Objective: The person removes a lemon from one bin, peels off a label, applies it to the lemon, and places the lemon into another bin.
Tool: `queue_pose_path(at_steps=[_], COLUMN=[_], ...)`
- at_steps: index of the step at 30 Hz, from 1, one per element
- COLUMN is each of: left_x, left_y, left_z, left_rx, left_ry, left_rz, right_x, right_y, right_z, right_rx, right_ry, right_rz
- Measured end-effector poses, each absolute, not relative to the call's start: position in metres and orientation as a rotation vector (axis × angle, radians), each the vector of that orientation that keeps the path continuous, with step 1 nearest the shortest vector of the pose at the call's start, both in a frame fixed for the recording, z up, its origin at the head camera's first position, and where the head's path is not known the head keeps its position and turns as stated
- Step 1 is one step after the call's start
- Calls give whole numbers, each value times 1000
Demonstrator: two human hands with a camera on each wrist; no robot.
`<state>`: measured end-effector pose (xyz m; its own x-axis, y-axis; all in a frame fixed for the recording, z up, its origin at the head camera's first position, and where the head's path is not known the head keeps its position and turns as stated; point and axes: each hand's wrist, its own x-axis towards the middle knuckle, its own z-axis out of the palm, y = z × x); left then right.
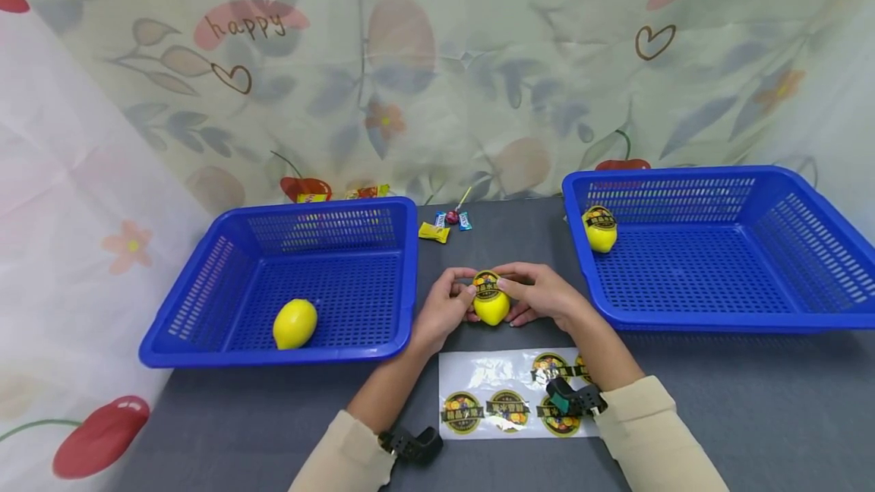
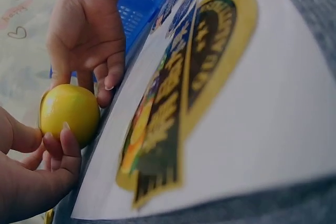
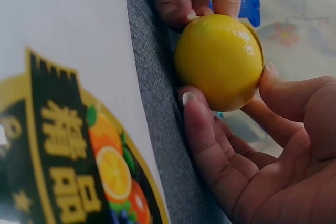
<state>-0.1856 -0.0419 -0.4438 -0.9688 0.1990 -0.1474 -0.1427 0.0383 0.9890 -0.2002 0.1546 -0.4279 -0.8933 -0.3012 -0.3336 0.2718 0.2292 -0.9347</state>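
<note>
Between both hands is a yellow lemon (image 1: 492,311) with a round black-and-gold sticker (image 1: 487,286) on its upper face. The left hand (image 1: 446,308) grips it from the left, thumb at the sticker's edge. From the other side the right hand (image 1: 540,294) holds it, with its thumb on the sticker. In the right wrist view the lemon (image 3: 218,61) sits close to the dark table, fingers curled about it from both sides. Just in front of the hands lies a white sticker sheet (image 1: 478,370) bearing several matching stickers, partly covered by the right forearm.
At the left stands a blue basket (image 1: 273,357) holding a plain lemon (image 1: 295,323). Another blue basket (image 1: 718,319) at the right holds a stickered lemon (image 1: 601,230). Behind the hands lie a yellow-wrapped candy (image 1: 434,232), a lollipop (image 1: 453,216) and small packets, near a printed curtain (image 1: 465,97).
</note>
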Motion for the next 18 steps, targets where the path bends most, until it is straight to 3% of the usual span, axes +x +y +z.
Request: queue_pose_path(at_steps=[18], left_x=[-186], left_y=[-44], left_z=[-448], left_rx=[65], left_ry=[1835], left_rz=[2010], right_x=[-201], right_y=[161], right_z=[-434], right_rx=[-33], right_ry=[1915], right_rz=[-1839])
